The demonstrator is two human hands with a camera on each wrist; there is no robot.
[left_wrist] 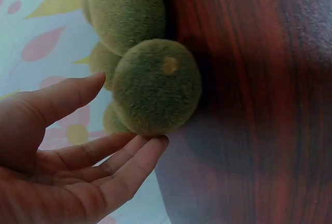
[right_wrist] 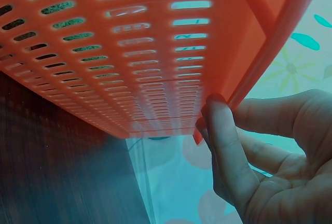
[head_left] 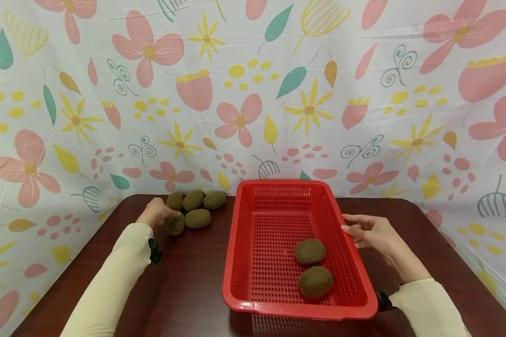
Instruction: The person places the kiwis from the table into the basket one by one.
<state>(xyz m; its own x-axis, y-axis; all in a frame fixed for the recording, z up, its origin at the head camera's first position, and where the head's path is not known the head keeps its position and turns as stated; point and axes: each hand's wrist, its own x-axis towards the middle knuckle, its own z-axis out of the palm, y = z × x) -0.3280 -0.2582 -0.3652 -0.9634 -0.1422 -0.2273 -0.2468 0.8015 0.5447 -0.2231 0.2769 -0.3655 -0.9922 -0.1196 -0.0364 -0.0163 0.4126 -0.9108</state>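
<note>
My left hand [head_left: 156, 211] reaches to a brown fuzzy kiwi [head_left: 174, 225] on the table's left side. In the left wrist view the fingertips touch that kiwi [left_wrist: 157, 86], while the thumb stands slightly apart from it. More kiwis [head_left: 198, 218] lie close beside and behind. A red plastic basket [head_left: 281, 309] with slotted walls contains two kiwis, one [head_left: 309, 252] just behind the other [head_left: 315, 282]. At the basket's right side, my right hand [head_left: 373, 232] pinches the rim between thumb and fingers, seen close in the right wrist view at the basket [right_wrist: 155, 73].
Everything rests on a dark reddish-brown table [head_left: 185, 281] with rounded back corners. A white cloth [head_left: 253, 154] printed with flowers and leaves hangs behind it and at the sides. The kiwi group lies left of the basket, near the back edge.
</note>
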